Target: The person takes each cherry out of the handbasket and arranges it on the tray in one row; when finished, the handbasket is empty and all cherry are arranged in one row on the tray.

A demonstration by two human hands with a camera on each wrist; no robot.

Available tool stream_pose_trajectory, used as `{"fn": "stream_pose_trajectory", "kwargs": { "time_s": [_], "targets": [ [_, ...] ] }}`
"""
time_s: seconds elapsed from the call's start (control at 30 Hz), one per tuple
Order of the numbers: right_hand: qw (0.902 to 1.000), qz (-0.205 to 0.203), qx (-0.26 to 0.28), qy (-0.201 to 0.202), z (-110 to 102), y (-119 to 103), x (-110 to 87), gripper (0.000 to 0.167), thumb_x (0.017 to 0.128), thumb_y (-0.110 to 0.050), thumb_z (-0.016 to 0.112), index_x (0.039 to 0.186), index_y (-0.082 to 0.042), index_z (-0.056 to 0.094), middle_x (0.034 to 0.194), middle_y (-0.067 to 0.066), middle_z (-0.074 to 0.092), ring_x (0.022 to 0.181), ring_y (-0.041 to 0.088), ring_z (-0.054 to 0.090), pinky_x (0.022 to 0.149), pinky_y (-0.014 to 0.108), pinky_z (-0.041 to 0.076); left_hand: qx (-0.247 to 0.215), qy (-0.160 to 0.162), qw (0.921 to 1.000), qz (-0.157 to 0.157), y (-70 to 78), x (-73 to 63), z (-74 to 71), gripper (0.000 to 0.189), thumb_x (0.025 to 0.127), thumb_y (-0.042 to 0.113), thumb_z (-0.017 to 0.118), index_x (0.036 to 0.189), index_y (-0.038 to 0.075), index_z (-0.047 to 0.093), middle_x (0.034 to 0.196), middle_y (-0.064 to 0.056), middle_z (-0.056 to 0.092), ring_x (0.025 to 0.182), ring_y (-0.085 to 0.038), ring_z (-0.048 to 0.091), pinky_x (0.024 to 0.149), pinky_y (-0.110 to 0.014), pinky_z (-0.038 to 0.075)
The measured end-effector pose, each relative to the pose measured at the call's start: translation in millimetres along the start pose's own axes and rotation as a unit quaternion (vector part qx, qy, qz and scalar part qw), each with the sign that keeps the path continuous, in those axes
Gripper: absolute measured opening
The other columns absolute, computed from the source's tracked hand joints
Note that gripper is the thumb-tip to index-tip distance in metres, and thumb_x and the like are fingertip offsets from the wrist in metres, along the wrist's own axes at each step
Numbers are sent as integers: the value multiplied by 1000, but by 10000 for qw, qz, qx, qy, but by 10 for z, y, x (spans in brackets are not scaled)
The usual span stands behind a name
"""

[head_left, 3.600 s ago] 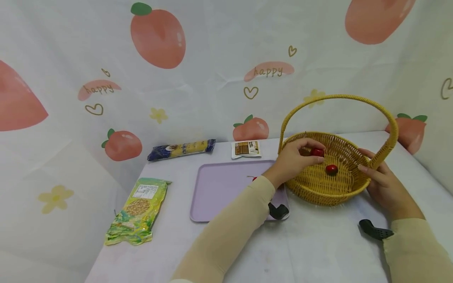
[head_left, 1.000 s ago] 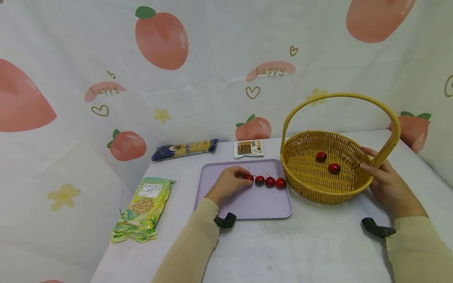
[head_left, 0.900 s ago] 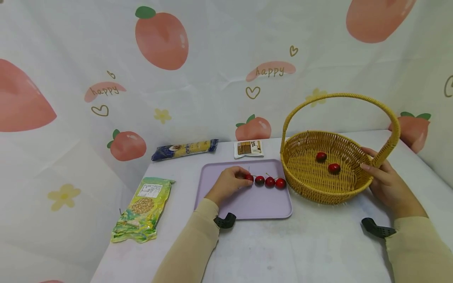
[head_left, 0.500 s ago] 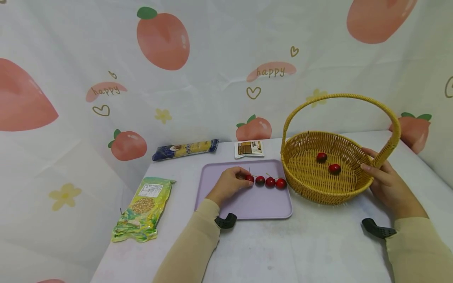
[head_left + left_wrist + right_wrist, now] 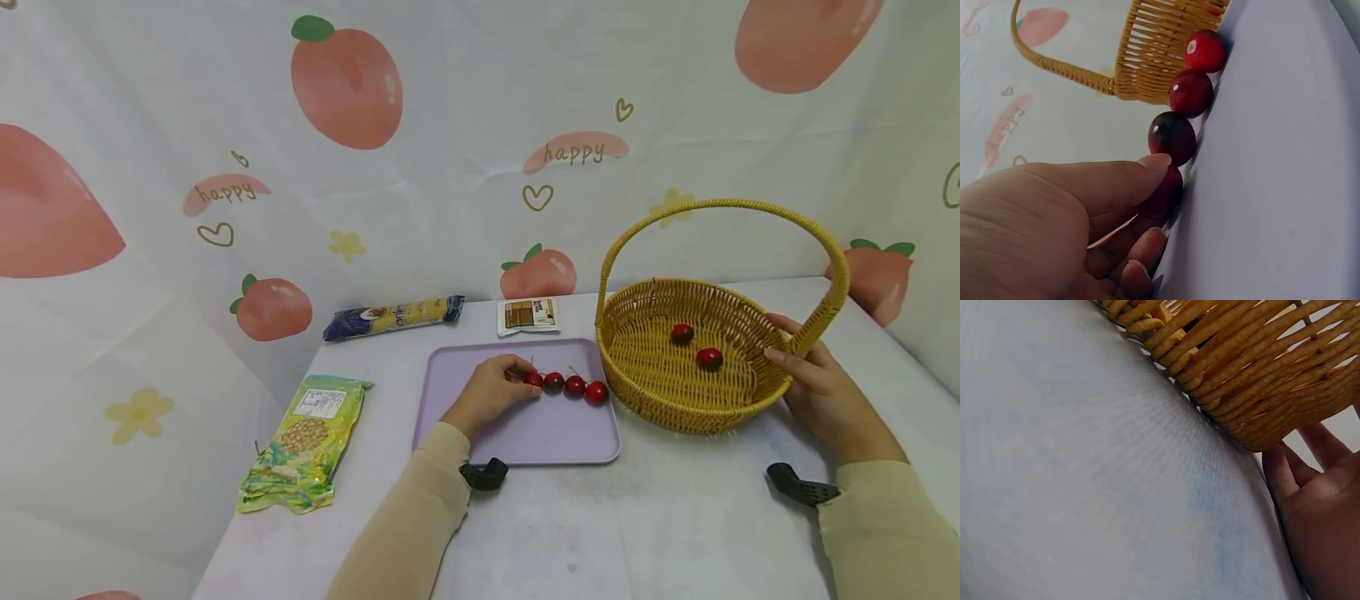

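My left hand (image 5: pixel 491 392) pinches a cherry (image 5: pixel 1163 195) between thumb and fingers, low over the lilac tray (image 5: pixel 465 446). That cherry is at the left end of a row; beside it come a dark cherry (image 5: pixel 1172 137), a redder cherry (image 5: pixel 1190 94) and a bright red cherry (image 5: pixel 1205 51) nearest the basket. Thin stems stick up from the row. My right hand (image 5: pixel 825 400) holds the right side of the yellow wicker basket (image 5: pixel 675 408), near the foot of its handle; the right wrist view has its fingers against the woven wall. Two cherries (image 5: pixel 708 359) lie inside the basket.
At the left lies a green and yellow bag (image 5: pixel 303 442). A blue and yellow packet (image 5: pixel 393 317) and a small white and brown sachet (image 5: pixel 528 317) lie behind the tray. A printed curtain (image 5: pixel 450 167) hangs at the back. A dark device sits at each wrist.
My left hand was in the basket at a cherry earlier and is now at the tray's row. Within the last half second it has nudged the pinched cherry slightly right. My right hand stays put.
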State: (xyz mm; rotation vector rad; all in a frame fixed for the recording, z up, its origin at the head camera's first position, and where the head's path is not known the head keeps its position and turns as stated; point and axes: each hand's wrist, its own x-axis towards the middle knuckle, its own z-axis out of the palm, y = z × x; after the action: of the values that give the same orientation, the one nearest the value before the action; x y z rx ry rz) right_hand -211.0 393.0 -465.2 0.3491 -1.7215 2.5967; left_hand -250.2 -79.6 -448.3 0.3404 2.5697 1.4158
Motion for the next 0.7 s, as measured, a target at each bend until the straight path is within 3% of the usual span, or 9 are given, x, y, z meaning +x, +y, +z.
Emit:
{"fn": "stream_pose_trajectory", "kwargs": {
  "time_s": [0.43,0.57,0.7],
  "targets": [
    [9999,-42,-68,-85,4,8,8,54,114,1,44,164,-19,42,158,-2,38,136,7,47,102,17,43,-65,56,9999,-68,-4,9,-6,25,94,24,89,115,14,79,104,4,72,92,-17,64,84,-37,50],
    [9999,-75,-46,-78,4,14,6,54,114,1,44,164,-19,42,158,-2,38,136,7,46,102,19,42,-209,181,9996,-54,15,6,-3,24,101,34,82,115,15,79,103,5,73,96,-16,65,88,-38,51],
    [9999,-128,-21,-79,2,19,3,54,114,2,43,164,-18,43,157,-1,39,136,8,46,103,19,41,-440,346,9984,-130,58,6,-18,34,106,47,73,115,14,79,101,1,72,96,-18,64,87,-39,52]
  ]
}}
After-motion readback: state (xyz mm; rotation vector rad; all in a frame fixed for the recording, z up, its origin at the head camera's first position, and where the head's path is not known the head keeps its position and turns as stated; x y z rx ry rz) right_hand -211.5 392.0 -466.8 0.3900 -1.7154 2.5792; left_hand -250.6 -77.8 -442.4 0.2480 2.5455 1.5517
